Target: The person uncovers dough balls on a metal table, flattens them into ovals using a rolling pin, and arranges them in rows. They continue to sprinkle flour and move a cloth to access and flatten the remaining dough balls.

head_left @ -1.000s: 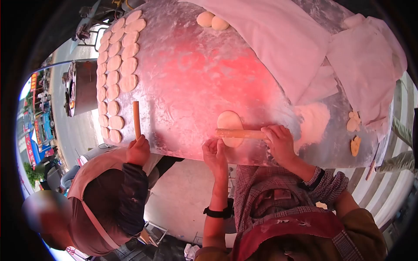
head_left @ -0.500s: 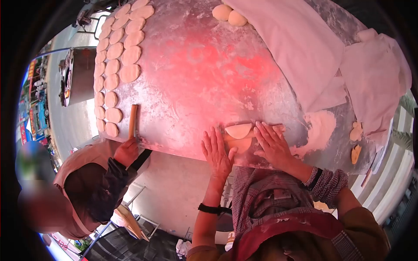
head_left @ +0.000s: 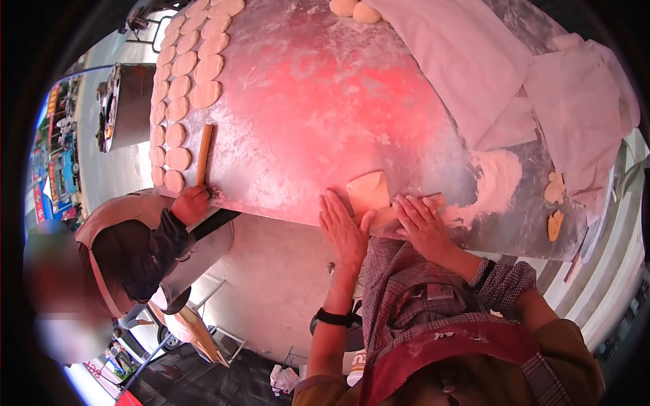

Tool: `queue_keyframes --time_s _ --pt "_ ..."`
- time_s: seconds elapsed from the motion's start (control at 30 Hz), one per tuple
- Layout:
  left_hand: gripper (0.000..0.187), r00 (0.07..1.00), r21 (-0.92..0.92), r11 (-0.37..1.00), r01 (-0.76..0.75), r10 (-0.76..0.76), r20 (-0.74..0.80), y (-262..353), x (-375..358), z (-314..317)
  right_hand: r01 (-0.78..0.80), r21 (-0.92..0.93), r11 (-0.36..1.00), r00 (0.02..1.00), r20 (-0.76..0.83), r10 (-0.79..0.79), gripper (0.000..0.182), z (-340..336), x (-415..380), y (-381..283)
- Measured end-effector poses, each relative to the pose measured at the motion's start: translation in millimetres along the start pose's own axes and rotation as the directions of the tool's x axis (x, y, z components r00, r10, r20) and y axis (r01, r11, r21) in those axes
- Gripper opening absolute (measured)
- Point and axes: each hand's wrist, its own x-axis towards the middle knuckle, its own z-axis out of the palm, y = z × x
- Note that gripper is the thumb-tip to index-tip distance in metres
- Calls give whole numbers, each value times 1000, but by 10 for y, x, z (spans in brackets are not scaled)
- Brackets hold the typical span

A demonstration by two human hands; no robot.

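Both hands lie over a wooden rolling pin [head_left: 388,216] near the table's front edge. My left hand [head_left: 344,229] rests on its left end with the fingers stretched out. Toward its right end lies my right hand [head_left: 424,227], palm down with its fingers extended. Between the hands, a flat piece of dough [head_left: 368,192] extends beyond the pin, away from me. Loose white flour [head_left: 500,186] is spread to the right of my right hand.
At left, a co-worker's hand [head_left: 191,205] holds a wooden stick [head_left: 204,154]. Rows of round dough pieces [head_left: 179,108] line the table's [head_left: 284,176] left side. A cloth [head_left: 467,74] covers the back right, beside two dough balls [head_left: 366,12]. Small dough scraps [head_left: 554,224] lie far right.
The pin and both my hands have moved slightly toward the table's front edge, and more dough shows beyond the pin. The co-worker's hand and stick appear higher in view.
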Motion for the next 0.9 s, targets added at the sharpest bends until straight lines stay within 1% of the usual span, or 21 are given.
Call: queue_keyframes --time_s 0.03,0.07,0.1,0.13,0.2,0.23,0.27,0.3,0.33,0.37,0.4,0.43,0.5,0.57,0.6,0.63,0.7,0.77,0.83,0.87,0.9 --pt "84 1000 -1 1000 -4 4 -13 85 229 -45 0 -22 1000 999 -53 -2 53 2 140 43" --pt "67 993 -101 994 39 -27 118 179 498 -125 4 -32 999 998 -67 -6 53 -13 153 54" --pt "50 970 -198 976 87 -37 242 244 710 -178 -31 24 999 997 -64 33 48 -44 162 90" --pt "27 988 -173 982 -72 94 119 277 795 -105 -60 75 995 996 -69 65 43 -84 207 153" --pt "22 983 -424 903 77 2 183 30 870 -4 -106 120 987 984 -129 121 37 -190 35 202" --pt "18 979 -624 761 180 -76 190 -107 998 -150 -190 164 968 977 -68 204 37 -285 -63 207" --pt "17 964 -805 534 258 -200 176 -450 1159 -172 -283 207 936 957 3 289 36 -382 -164 195" --pt "29 922 -867 414 279 -367 121 -579 1380 -390 -287 193 938 956 -7 294 36 -414 -243 211" --pt "55 910 -607 785 124 -333 -245 -714 1603 -528 -356 243 902 928 -18 372 35 -432 -309 231" --pt "74 872 -255 949 187 -280 -403 -677 1793 -660 -418 294 859 895 -28 445 34 -447 -345 245" --pt "76 865 -120 992 33 -88 -495 -610 1995 -701 -418 284 863 894 -38 446 34 -462 -358 250" --pt "76 862 -129 991 27 -88 -499 -454 2190 -675 -445 306 842 878 -35 476 33 -475 -355 252" --pt "66 919 -170 967 -188 112 -378 -44 2590 -476 -463 321 826 864 -43 502 32 -501 -341 254" --pt "58 919 -199 934 -296 222 -325 207 3024 -147 -470 424 774 852 -11 523 32 -562 -338 249" --pt "58 917 -202 933 -297 220 -333 303 3217 -26 -503 457 734 834 33 551 31 -636 -346 235" --pt "58 923 -215 929 -302 229 -309 382 3401 77 -536 488 689 813 79 577 30 -703 -379 203" --pt "58 928 -226 925 -304 234 -289 376 3643 211 -656 484 579 717 162 678 33 -730 -648 164" --pt "58 968 -150 966 -209 182 -173 170 3408 285 -751 466 468 585 140 799 27 -859 -863 25" --pt "60 969 1 978 -211 209 -131 -121 2902 132 -863 415 289 380 155 912 34 -718 -1522 -90" --pt "59 971 44 977 -211 214 -105 -342 2580 0 -929 351 114 210 251 945 33 -758 -1931 -194" --pt "58 984 129 978 -163 170 -48 -552 2251 -222 -962 265 -62 32 337 941 31 -799 -2336 -297"
